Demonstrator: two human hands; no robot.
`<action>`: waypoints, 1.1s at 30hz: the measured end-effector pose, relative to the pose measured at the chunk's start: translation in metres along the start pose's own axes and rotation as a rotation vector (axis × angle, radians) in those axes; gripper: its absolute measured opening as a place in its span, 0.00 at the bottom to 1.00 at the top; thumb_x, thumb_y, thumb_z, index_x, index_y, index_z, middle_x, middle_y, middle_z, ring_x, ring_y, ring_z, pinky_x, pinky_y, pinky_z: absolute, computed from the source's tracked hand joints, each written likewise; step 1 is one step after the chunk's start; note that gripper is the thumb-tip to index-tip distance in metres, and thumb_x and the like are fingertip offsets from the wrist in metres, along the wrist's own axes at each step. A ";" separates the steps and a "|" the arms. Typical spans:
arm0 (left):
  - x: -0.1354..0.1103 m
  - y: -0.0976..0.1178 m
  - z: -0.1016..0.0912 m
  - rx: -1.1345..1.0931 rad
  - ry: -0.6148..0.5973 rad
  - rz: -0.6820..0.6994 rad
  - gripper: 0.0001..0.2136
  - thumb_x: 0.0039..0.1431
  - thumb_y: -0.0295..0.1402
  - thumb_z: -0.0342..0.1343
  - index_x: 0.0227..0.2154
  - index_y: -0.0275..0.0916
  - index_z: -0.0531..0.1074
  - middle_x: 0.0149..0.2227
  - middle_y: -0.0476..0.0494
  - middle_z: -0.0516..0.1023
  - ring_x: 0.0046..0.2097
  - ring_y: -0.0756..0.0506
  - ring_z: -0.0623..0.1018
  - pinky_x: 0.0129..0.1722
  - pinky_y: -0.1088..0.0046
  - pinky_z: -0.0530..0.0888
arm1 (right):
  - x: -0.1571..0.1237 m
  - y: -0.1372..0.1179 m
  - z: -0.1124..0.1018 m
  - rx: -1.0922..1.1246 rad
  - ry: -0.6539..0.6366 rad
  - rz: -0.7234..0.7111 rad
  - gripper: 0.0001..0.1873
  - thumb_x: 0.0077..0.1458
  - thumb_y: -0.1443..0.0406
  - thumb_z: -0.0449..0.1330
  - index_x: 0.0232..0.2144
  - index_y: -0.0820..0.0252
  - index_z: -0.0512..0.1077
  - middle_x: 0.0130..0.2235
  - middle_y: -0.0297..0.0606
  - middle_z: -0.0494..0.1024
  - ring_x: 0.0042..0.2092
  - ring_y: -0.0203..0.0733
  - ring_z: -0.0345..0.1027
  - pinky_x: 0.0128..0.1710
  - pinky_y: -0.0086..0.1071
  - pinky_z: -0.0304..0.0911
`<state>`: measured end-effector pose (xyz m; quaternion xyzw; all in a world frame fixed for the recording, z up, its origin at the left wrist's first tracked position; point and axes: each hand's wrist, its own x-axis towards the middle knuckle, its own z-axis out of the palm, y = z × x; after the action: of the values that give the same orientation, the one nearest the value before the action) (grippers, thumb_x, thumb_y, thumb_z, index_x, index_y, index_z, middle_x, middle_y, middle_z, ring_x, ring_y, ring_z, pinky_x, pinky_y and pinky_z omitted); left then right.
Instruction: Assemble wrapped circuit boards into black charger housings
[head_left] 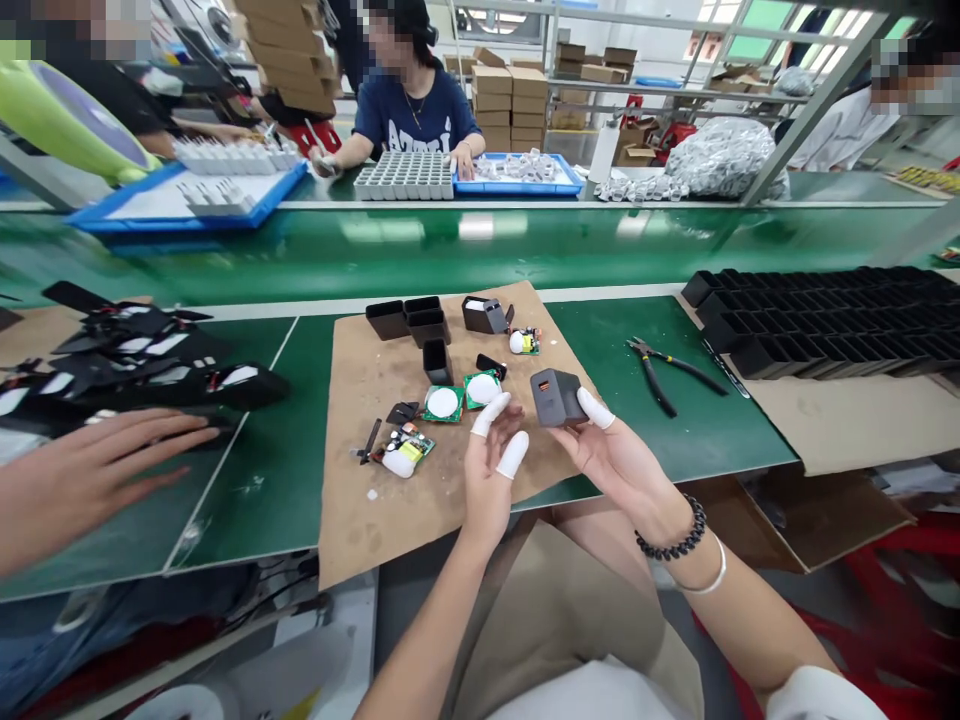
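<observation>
My right hand (611,450) grips a black charger housing (556,397) with a small orange port on its face; white finger cots cover some fingertips. Beside it my left hand (495,465) is empty, thumb and fingers apart, near two green circuit boards (444,403) with round white pads. More parts lie on the brown cardboard sheet (352,540): a bare circuit board with yellow and white components (406,450), a smaller one (525,342), black empty cases (426,322) and a black case with its end piece (484,314).
Diagonal cutters (664,372) lie right of the cardboard. Rows of black cases (810,322) stand farther right. A co-worker's hand (112,465) reaches in at left by piled black parts (142,360). Across the green belt (390,245), a person sits behind a grey grid tray (405,177).
</observation>
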<state>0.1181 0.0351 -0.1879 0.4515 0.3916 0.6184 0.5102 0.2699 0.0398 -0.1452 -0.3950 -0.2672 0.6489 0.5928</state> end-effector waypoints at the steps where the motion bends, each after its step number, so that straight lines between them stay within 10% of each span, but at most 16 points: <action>1: -0.001 0.001 0.001 -0.009 -0.016 0.007 0.28 0.60 0.44 0.66 0.62 0.45 0.71 0.60 0.37 0.78 0.61 0.39 0.79 0.64 0.59 0.74 | -0.002 0.001 0.003 -0.003 0.022 0.004 0.14 0.58 0.53 0.69 0.41 0.53 0.76 0.50 0.39 0.84 0.56 0.49 0.79 0.57 0.45 0.79; 13: 0.000 0.018 -0.002 0.052 -0.120 -0.191 0.38 0.37 0.41 0.79 0.54 0.37 0.76 0.55 0.33 0.82 0.55 0.35 0.81 0.56 0.59 0.79 | -0.011 -0.014 0.011 -0.648 0.090 -0.303 0.19 0.55 0.48 0.69 0.31 0.55 0.71 0.26 0.28 0.71 0.26 0.34 0.61 0.25 0.28 0.60; 23: 0.004 0.019 -0.009 -0.317 -0.086 -0.384 0.38 0.27 0.41 0.82 0.47 0.37 0.80 0.51 0.35 0.85 0.55 0.35 0.83 0.56 0.62 0.80 | 0.009 -0.049 -0.009 -0.987 -0.154 -0.453 0.10 0.65 0.55 0.63 0.40 0.53 0.78 0.41 0.38 0.81 0.43 0.44 0.75 0.49 0.40 0.70; 29: 0.003 0.011 -0.005 -0.330 0.059 -0.306 0.40 0.33 0.44 0.81 0.53 0.38 0.77 0.55 0.33 0.82 0.56 0.35 0.83 0.56 0.61 0.81 | -0.005 -0.032 0.007 -0.569 -0.190 -0.108 0.35 0.60 0.46 0.64 0.66 0.42 0.63 0.59 0.41 0.76 0.57 0.51 0.74 0.48 0.42 0.75; 33: -0.011 0.012 -0.006 0.030 -0.009 -0.020 0.37 0.49 0.39 0.75 0.62 0.41 0.71 0.62 0.33 0.78 0.63 0.35 0.78 0.63 0.58 0.76 | 0.009 -0.029 0.021 -0.554 -0.219 0.137 0.33 0.47 0.54 0.75 0.55 0.50 0.74 0.48 0.38 0.82 0.48 0.47 0.77 0.45 0.37 0.74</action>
<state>0.1101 0.0223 -0.1797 0.4580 0.4028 0.6053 0.5115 0.2687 0.0554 -0.1119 -0.4865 -0.4693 0.6284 0.3851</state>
